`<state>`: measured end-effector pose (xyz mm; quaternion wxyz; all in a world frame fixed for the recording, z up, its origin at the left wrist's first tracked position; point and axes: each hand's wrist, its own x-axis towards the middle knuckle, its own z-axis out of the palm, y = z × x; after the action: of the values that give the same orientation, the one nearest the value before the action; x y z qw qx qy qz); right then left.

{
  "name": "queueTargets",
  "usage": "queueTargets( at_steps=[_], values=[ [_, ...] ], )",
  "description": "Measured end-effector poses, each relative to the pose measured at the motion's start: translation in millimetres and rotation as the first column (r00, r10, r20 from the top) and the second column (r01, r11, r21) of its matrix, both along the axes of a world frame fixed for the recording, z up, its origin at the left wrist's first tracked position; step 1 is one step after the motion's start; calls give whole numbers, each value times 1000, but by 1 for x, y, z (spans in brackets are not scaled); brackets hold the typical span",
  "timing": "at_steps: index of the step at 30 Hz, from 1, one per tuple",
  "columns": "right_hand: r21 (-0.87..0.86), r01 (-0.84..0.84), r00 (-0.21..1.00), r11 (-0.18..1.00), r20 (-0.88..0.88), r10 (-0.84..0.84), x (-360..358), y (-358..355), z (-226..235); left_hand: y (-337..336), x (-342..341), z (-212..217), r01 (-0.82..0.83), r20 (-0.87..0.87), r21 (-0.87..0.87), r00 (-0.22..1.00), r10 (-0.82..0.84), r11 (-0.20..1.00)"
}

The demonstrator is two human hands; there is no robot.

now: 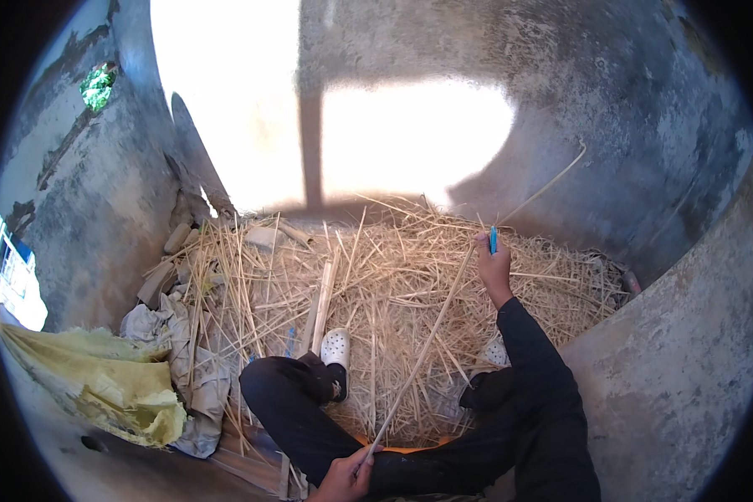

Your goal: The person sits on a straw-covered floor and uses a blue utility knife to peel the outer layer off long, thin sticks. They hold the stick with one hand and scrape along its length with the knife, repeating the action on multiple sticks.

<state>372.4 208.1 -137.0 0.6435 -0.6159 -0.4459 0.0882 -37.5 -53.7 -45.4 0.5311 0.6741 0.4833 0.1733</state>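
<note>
My left hand [347, 477] is closed on the lower end of a long pale strip [422, 356], like split cane or bamboo, close to my lap. The strip slants up and away to my right hand [495, 266], which is stretched out over the straw-like pile. My right fingers are closed on a slim bright blue tool [494, 240], perhaps a small knife; its blade is too small to make out. Beyond that hand, a thin pale length [548, 184] rises toward the wall and hooks at its tip. Whether it is the same strip, I cannot tell.
Straw-like strips and shavings [402, 276] cover the floor around my feet in white clogs [335, 346]. Flat wooden pieces [325, 301] lie beside the left clog. A yellow sack [100, 376] and grey cloth [201, 385] lie at left. Concrete walls [602, 100] stand close around.
</note>
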Motion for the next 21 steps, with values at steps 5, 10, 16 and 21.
queueTargets(
  at_steps=[5, 10, 16, 21],
  values=[
    [-166, -86, 791, 982, -611, -34, 35, 1, 22, -13, 5, -3, 23, 71, 121, 997, -32, 992],
    [-248, -142, 624, 958, -774, -107, 56, 4, 26, -9, 22, 10, 34, 84, 123, 995, -44, 992],
    [-185, 297, 592, 937, -734, -333, 214, 0, 10, -45, -21, -62, -74, 62, 288, 996, 58, 955],
    [-489, -48, 984, 871, -175, -44, 153, -3, 4, 2, -13, -42, -143, 194, -323, 957, 213, 936]
  ],
)
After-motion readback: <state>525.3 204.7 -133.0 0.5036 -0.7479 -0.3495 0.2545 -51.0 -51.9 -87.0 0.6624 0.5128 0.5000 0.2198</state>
